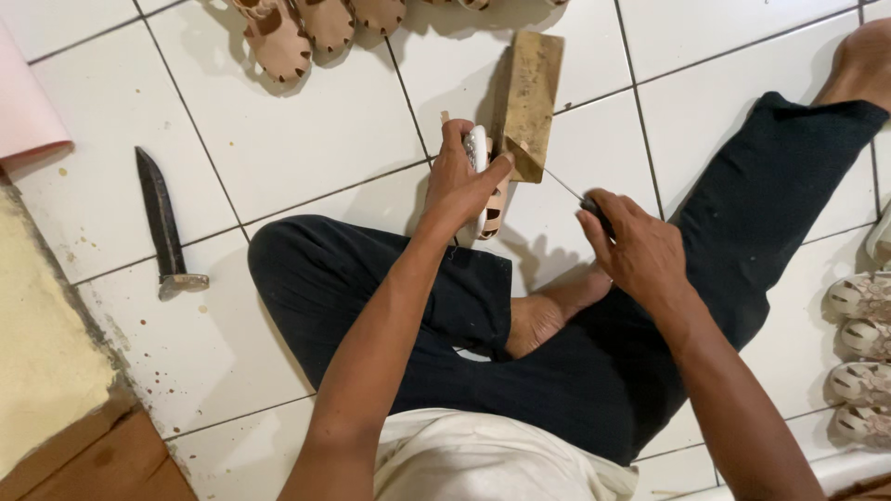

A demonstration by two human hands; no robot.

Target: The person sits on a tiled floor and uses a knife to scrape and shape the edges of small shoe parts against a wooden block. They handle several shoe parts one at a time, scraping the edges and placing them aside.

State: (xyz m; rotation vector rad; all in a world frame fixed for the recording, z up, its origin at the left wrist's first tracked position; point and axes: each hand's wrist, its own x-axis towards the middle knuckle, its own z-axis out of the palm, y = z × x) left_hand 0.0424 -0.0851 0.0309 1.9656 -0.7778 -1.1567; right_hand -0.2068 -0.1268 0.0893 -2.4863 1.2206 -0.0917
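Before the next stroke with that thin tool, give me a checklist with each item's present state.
1. Left hand has a grip on the sandal: ok.
2. Sandal braced against the wooden block: ok, they appear to touch.
3. Right hand grips the thin tool by its handle: ok.
4. Tool tip clear of left fingers: cannot tell, it sits very near them.
5. Bare foot below the work: not ok, exposed.
6. Loose knife on the floor, apart from both hands: ok.

The floor (pixel 297 130) is made of big white tiles with dark lines between them. Little brown spots dot the tiles on the left. Bright light makes soft shadows on it.
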